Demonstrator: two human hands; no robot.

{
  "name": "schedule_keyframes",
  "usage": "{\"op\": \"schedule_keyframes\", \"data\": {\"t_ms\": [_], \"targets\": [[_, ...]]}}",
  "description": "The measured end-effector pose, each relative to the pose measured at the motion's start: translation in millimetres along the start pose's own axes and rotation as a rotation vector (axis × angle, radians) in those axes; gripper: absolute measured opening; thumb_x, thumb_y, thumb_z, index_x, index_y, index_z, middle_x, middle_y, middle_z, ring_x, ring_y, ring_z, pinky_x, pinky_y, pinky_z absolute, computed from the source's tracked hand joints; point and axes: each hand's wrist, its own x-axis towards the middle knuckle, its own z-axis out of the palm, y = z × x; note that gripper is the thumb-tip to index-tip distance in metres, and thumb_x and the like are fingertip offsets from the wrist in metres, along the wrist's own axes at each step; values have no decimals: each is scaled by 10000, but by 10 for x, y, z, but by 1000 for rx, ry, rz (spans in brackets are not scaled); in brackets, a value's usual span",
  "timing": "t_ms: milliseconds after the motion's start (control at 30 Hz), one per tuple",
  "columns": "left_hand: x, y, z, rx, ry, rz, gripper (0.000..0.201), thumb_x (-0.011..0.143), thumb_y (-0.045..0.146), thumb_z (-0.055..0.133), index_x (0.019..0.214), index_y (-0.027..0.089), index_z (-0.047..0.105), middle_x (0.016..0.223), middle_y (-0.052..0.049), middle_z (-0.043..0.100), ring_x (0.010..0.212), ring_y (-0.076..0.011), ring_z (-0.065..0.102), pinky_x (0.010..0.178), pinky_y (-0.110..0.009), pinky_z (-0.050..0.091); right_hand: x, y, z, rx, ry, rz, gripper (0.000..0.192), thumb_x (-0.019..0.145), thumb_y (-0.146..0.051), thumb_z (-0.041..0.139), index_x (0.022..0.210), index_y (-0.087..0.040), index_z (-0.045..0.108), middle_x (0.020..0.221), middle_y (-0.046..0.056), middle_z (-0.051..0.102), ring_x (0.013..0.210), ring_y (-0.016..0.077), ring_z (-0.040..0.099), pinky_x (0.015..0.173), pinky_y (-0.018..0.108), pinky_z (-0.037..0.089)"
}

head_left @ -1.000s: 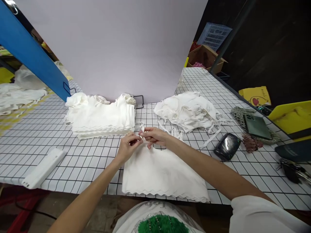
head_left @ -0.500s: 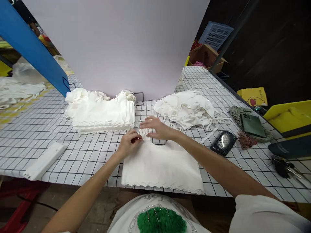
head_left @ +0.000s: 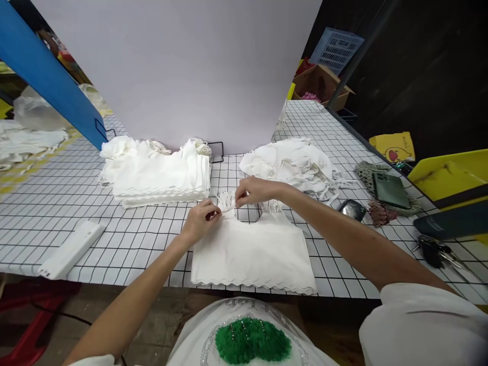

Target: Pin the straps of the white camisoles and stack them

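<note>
A white garment (head_left: pixel 251 249) lies flat on the table in front of me, with a wavy lower hem, a curved neck cutout and thin straps at its top corners. Several layers seem to be stacked there. My left hand (head_left: pixel 203 218) pinches its upper left corner by the strap. Just right of it, my right hand (head_left: pixel 254 191) grips the same strap edge between thumb and fingers, the fabric stretched between the two hands. Loose strap ends (head_left: pixel 224 197) bunch just beyond the fingers.
A folded stack of white garments (head_left: pixel 160 178) sits at back left, a loose white pile (head_left: pixel 292 165) at back right. A white power strip (head_left: pixel 72 249) lies left. At right are a black wrapped item (head_left: pixel 353 209), a phone (head_left: pixel 391 190) and keys (head_left: pixel 438 251). A pale panel (head_left: pixel 183 71) stands behind.
My right hand has gone from spread fingers over the straps to a pinch on the strap edge. The left hand keeps its pinch. The view has shifted slightly.
</note>
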Motion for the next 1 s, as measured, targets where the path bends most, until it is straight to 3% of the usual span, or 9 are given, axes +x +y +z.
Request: {"op": "schedule_keyframes", "data": {"t_ms": [100, 167, 267, 400, 567, 700, 767, 900, 1000], "targets": [[-8, 13, 11, 7, 16, -11, 103, 840, 105, 644, 788, 184, 686, 733, 14, 559, 562, -93, 482, 553, -219, 390, -96, -55, -14, -173, 80, 23, 131, 835, -224, 677, 744, -170, 755, 772, 29, 720, 863, 187, 599, 1102, 541, 252], [-14, 18, 19, 4, 36, -31, 102, 847, 122, 630, 785, 187, 678, 737, 10, 571, 563, -97, 485, 553, -221, 392, -171, -80, -2, -210, 120, 43, 168, 844, -185, 649, 708, -165, 745, 745, 35, 713, 882, 200, 603, 1092, 548, 274], [-14, 13, 28, 7, 61, -72, 122, 848, 146, 599, 760, 197, 666, 715, 9, 581, 572, -110, 492, 565, -231, 396, -320, -90, 19, -80, 55, 82, 146, 826, -218, 665, 730, -168, 763, 767, 50, 719, 813, 189, 625, 856, 372, 463], [-4, -23, 50, 4, 99, -152, 128, 818, 170, 589, 716, 205, 657, 646, 14, 558, 581, -127, 497, 589, -251, 394, -606, -46, 29, 51, 41, 62, 180, 802, -309, 707, 705, -173, 771, 729, 52, 706, 675, 153, 626, 608, 264, 447], [10, -74, 92, -19, 116, -208, 134, 802, 186, 585, 683, 209, 643, 597, 22, 534, 553, -127, 476, 572, -260, 380, -979, 45, 22, 89, 323, -6, 211, 828, -369, 693, 743, -198, 783, 708, 39, 718, 629, 148, 629, 574, 263, 450], [3, 94, 22, -57, 159, -258, 50, 789, 201, 633, 780, 207, 682, 666, 9, 604, 574, -129, 499, 588, -270, 416, -994, -37, 124, 49, 573, 48, 200, 861, -319, 671, 742, -190, 767, 704, 38, 726, 628, 158, 623, 593, 282, 439], [-26, 292, -40, -235, 121, -352, 94, 814, 285, 683, 833, 198, 713, 737, -25, 667, 618, -147, 556, 621, -291, 468, -885, -155, 237, -23, 655, 47, 218, 900, -270, 627, 754, -171, 754, 718, 50, 725, 638, 164, 620, 629, 299, 444], [-103, 707, -85, -953, -178, -691, 412, 894, 536, 642, 932, 140, 751, 902, -123, 743, 808, -223, 693, 797, -380, 572, -631, -452, 581, -278, 662, 38, 280, 949, -151, 504, 771, -108, 716, 729, 115, 695, 664, 200, 604, 637, 327, 426], [-121, 837, -55, -1302, -169, -832, 413, 871, 514, 697, 962, 113, 741, 980, -141, 748, 908, -235, 705, 862, -385, 580, -573, -594, 851, -353, 614, -42, 280, 960, -139, 481, 788, -95, 698, 757, 148, 687, 692, 223, 608, 645, 345, 439]]}}
